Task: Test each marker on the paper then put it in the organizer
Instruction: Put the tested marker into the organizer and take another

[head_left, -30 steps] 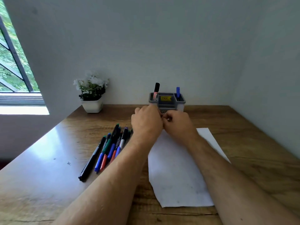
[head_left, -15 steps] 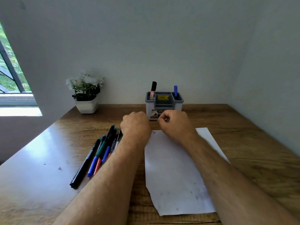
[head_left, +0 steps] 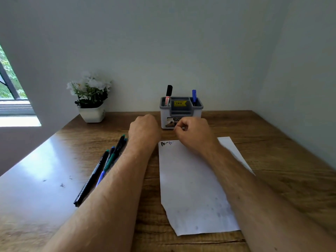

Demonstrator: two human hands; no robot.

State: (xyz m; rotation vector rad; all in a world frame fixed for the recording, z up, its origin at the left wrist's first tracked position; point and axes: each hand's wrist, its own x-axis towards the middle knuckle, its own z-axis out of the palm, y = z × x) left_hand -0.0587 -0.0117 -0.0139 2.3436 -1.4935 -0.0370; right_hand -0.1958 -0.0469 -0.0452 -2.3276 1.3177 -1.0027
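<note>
My right hand hovers over the top edge of the white paper, its fingers pinched on a marker that is almost wholly hidden. My left hand is a closed fist beside it, apparently around the cap, which I cannot see. The paper's top left corner carries a black scribble and a small blue one. Behind the hands, the grey organizer holds a black-capped marker on its left and a blue marker on its right. Several loose markers lie left of my left forearm.
A white pot of white flowers stands at the back left of the wooden desk. Walls close the desk in at the back and right. A window is at the far left.
My hands were pressed together in front of the organizer a second ago. They have since pulled apart, the left going left, and the paper's scribbles have come into view.
</note>
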